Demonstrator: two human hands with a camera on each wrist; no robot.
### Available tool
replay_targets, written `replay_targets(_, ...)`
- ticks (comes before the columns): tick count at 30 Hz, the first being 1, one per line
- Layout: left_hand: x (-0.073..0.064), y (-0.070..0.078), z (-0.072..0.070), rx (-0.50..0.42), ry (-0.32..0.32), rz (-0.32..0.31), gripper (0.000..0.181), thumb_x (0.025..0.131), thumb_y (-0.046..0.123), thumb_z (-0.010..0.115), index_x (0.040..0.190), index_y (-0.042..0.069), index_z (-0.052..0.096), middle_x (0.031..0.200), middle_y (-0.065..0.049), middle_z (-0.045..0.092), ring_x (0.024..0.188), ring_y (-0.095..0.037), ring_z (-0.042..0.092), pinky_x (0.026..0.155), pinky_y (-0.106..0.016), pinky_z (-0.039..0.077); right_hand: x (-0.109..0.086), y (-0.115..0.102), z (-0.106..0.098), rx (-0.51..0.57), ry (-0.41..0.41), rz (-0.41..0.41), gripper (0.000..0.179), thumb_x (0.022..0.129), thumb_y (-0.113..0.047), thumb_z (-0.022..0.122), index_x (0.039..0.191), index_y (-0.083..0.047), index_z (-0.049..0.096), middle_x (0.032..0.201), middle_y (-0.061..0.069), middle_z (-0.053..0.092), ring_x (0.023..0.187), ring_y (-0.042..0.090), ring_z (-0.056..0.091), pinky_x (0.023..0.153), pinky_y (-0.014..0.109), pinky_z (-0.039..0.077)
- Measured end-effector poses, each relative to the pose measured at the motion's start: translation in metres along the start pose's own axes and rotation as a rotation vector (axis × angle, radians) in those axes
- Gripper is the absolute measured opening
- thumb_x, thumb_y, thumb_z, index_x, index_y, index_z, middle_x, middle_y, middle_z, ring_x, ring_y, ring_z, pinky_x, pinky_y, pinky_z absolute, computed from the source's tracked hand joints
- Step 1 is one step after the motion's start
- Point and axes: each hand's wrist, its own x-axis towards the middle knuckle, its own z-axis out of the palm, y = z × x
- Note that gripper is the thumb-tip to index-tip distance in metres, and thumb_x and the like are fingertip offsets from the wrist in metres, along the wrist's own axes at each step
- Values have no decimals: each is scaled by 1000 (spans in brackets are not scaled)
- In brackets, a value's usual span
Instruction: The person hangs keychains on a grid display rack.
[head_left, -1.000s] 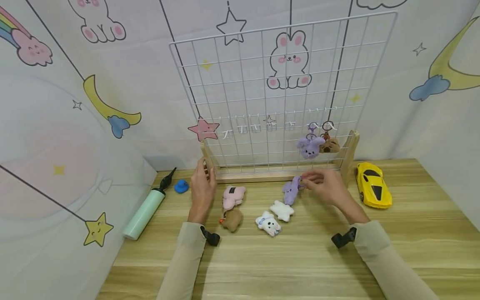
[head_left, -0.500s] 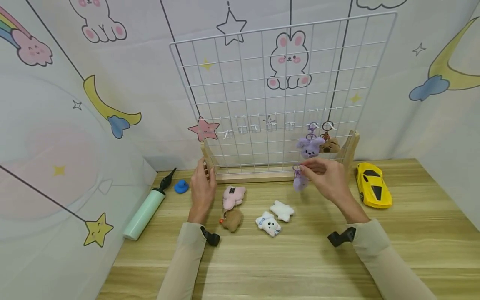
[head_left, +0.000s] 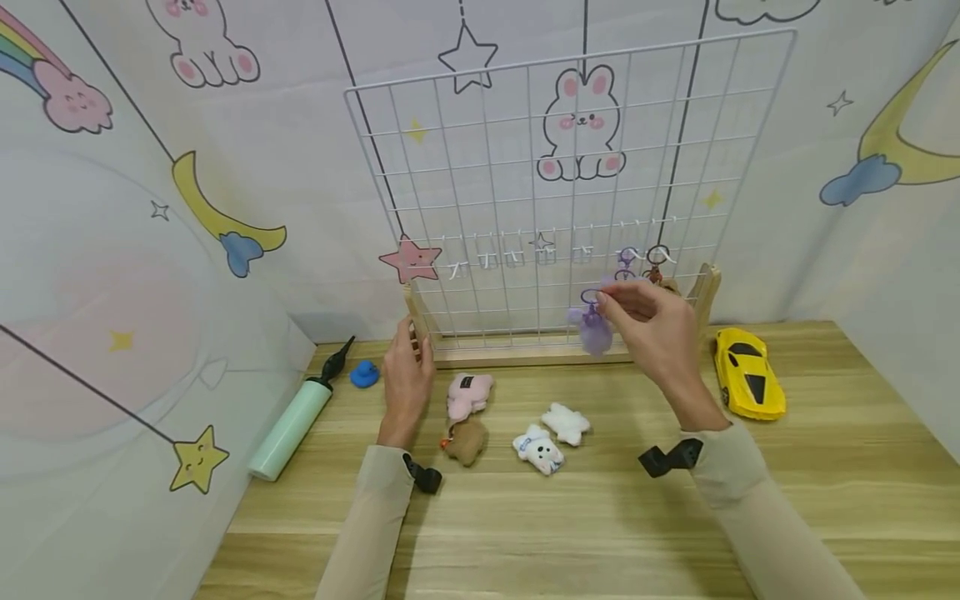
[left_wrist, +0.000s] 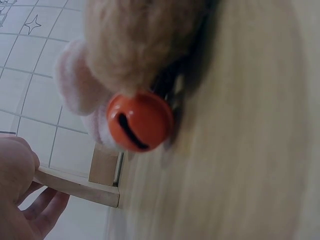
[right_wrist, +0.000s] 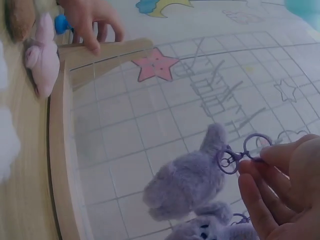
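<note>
My right hand (head_left: 660,337) pinches the purple ring of a fluffy purple plush keychain (head_left: 597,335). The plush hangs below the fingertips, in front of the white wire grid (head_left: 510,196). In the right wrist view, the ring (right_wrist: 246,154) sits between thumb and fingers. Another purple plush keychain (right_wrist: 200,230) hangs on the grid close by, mostly hidden by the right hand in the head view. My left hand (head_left: 406,379) grips the left wooden foot of the stand (left_wrist: 75,186), thumb on one side and fingers on the other.
A pink plush (head_left: 468,395), a brown plush (head_left: 465,442) with a red bell (left_wrist: 140,121), and two white plushes (head_left: 538,450) lie in front. Bare hooks (head_left: 513,257) line the grid. A green pump (head_left: 292,429), blue duck (head_left: 364,374) and yellow car (head_left: 749,374) flank the stand.
My right hand has lifted the purple plush keychain from the table, up and slightly toward the hooks. My left hand has stayed at the stand's left foot.
</note>
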Motion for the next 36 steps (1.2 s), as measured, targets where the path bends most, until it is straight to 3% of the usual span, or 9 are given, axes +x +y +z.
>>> replay_targets(9,0,-2,0,-7,5,13,45,111,14,61,154,4,52,132,-26,72,111,-39,78,86,-48,70,10,-20,6,40,69,56,27,104,-32,76,119,-10,80,111,9,83,91,-4,72,85,8,58)
replay_targets(14,0,-2,-1,-13,9,21,44,111,14,61,153,4,53,130,-26,72,110,-39,78,86,-48,70,18,-28,8,107,110,44,26,103,-28,77,119,-7,79,111,12,83,90,-2,74,85,9,59)
replay_targets(21,0,-2,0,-18,14,32,44,110,13,62,152,3,54,129,-27,73,108,-39,79,84,-48,70,26,-28,17,153,159,26,23,101,-22,79,115,-3,80,105,16,83,83,1,76,77,10,60)
replay_targets(28,0,-2,1,-15,6,24,45,111,14,61,153,4,53,129,-27,73,109,-39,79,84,-46,70,29,-24,25,138,179,31,22,101,-21,80,113,-3,82,106,18,83,84,-2,76,77,8,60)
replay_targets(34,0,-3,1,-14,8,24,45,111,15,61,154,4,53,128,-27,73,109,-39,79,85,-47,70,26,-19,26,127,154,9,25,100,-19,81,122,-8,81,121,10,82,101,23,82,84,9,61)
replay_targets(36,-1,-2,1,-11,8,20,45,111,15,61,154,5,52,128,-26,73,109,-38,79,85,-47,70,23,-16,26,145,156,-12,26,100,-17,80,124,-7,80,123,9,81,103,23,82,85,11,61)
